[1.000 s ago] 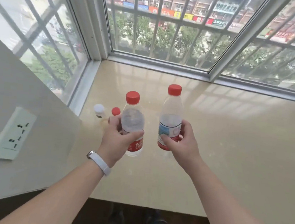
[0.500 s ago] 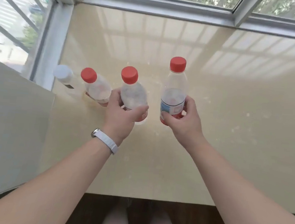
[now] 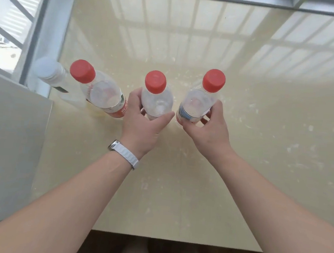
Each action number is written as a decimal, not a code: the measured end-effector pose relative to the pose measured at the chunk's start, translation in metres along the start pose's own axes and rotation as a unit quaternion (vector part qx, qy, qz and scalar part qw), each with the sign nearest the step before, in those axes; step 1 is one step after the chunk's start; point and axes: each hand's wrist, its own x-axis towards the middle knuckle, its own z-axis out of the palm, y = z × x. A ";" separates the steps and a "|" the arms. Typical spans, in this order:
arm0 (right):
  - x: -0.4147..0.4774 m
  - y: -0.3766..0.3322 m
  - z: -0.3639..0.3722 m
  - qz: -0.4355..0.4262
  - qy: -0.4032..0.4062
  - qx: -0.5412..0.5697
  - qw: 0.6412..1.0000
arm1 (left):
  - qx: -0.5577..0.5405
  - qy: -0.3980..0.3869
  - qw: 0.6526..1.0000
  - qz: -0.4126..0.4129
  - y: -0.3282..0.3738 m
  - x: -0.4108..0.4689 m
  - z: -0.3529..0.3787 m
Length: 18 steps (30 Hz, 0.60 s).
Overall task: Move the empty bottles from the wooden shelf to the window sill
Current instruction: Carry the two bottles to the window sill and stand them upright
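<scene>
While both hands are near the left edge of the window sill (image 3: 197, 179), the left hand (image 3: 142, 124) grasps a red-capped bottle (image 3: 156, 97) and the right hand (image 3: 208, 128) grasps another one with a blue label (image 3: 198, 103). Just beside them, toward the left corner, stand a third red-capped bottle (image 3: 102, 92) and a white-capped bottle (image 3: 53, 76).

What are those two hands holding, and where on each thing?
The left hand grips a red-capped bottle around its lower body; the right hand grips another red-capped bottle, also low around its labelled body.
</scene>
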 end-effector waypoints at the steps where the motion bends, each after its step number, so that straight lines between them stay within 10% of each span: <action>1: 0.002 0.001 0.002 -0.003 0.000 -0.004 1.000 | -0.001 0.006 1.000 0.007 -0.002 0.000 0.000; 18: 0.012 0.028 0.022 -0.009 -0.013 -0.030 0.999 | 0.017 0.055 0.998 -0.021 -0.031 0.005 0.015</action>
